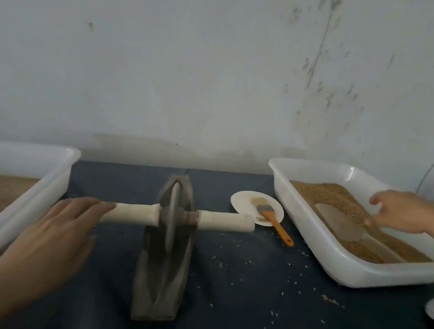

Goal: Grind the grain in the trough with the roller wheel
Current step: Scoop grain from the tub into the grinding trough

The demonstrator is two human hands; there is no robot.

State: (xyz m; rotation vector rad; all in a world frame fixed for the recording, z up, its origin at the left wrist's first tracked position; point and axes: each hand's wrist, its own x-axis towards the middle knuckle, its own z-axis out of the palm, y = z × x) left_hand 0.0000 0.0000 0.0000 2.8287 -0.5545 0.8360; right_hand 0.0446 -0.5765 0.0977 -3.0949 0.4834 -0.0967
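Two hands are out: my left hand [64,224] lies flat-fingered on the roller wheel's [172,213] near handle, gripping nothing; my right hand [397,212], seemingly open though blurred, hovers over the grain tray [311,229]. Wheel sits in the trough [160,279].

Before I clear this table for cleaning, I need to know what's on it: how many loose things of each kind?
White plastic tubs: 2
Grinding trough: 1
Roller wheel with wooden handles: 1
Scoop in the grain: 1
Paper plate: 1
Orange-handled brush: 1
Total: 7. A disc at the right edge is cut off, so it is not counted.
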